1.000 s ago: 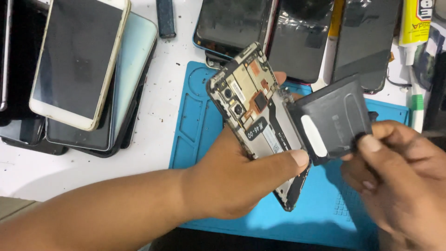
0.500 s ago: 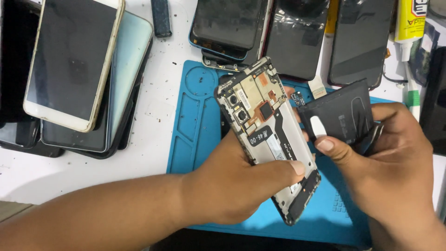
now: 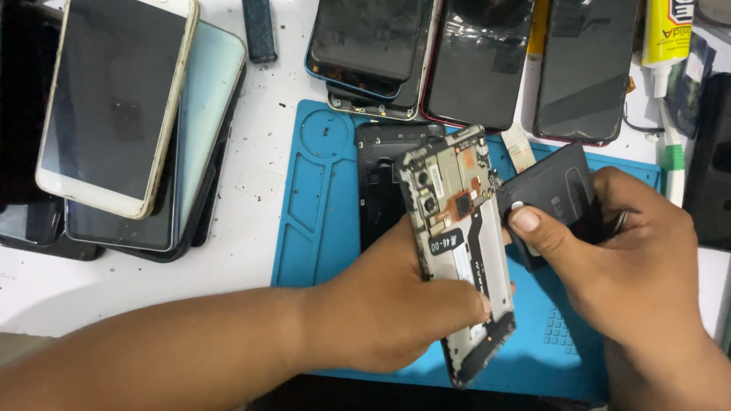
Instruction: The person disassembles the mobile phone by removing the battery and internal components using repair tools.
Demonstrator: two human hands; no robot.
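Above the blue mat (image 3: 320, 228), the left hand (image 3: 381, 312) clasps the opened phone (image 3: 461, 251) while the right hand (image 3: 632, 266) pinches the black battery (image 3: 552, 190) beside it, seemingly mid-fitting, needing careful alignment.

On the counter (image 3: 251, 190), the repair mat (image 3: 320, 228) lies under the opened phone (image 3: 457, 243), stacked phones (image 3: 129, 129) to its left, more phones (image 3: 472, 61) behind it
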